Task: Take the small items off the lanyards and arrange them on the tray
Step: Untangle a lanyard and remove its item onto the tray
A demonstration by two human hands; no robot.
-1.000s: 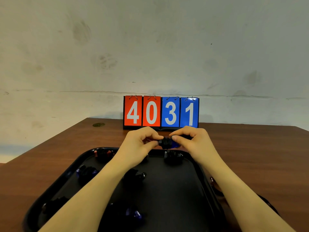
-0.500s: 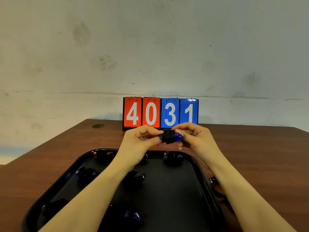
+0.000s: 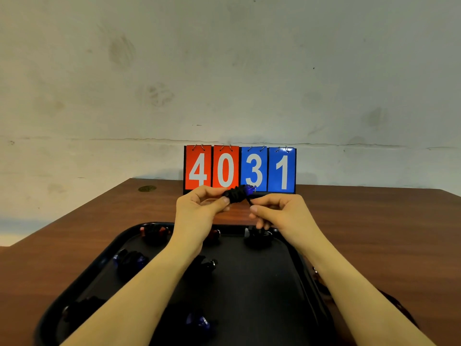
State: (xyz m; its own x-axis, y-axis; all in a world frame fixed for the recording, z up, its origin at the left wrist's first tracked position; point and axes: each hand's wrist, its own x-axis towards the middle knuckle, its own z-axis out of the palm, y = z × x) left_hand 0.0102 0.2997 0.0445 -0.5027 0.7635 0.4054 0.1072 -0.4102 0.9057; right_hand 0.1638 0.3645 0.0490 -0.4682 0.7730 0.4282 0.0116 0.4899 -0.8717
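Black rectangular plastic tray (image 3: 104,265) is sitting nearest on the brown wooden table (image 3: 374,221), carrying several dark lanyard-wrapped items, some blue, some red. Above its far edge, left hand (image 3: 199,211) is pinching a black wound cord bundle with a blue item (image 3: 240,193); right hand (image 3: 282,213) is pinching the cord's loose end, now pulled away from the bundle versus 0.5 s ago. Behind, red-and-blue flip scoreboard (image 3: 240,169) is reading "4031".

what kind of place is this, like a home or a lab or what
Probably a staged recording bench, not a home: a flip scoreboard reading 4031, a bare stained wall, and a brown table holding one black tray.
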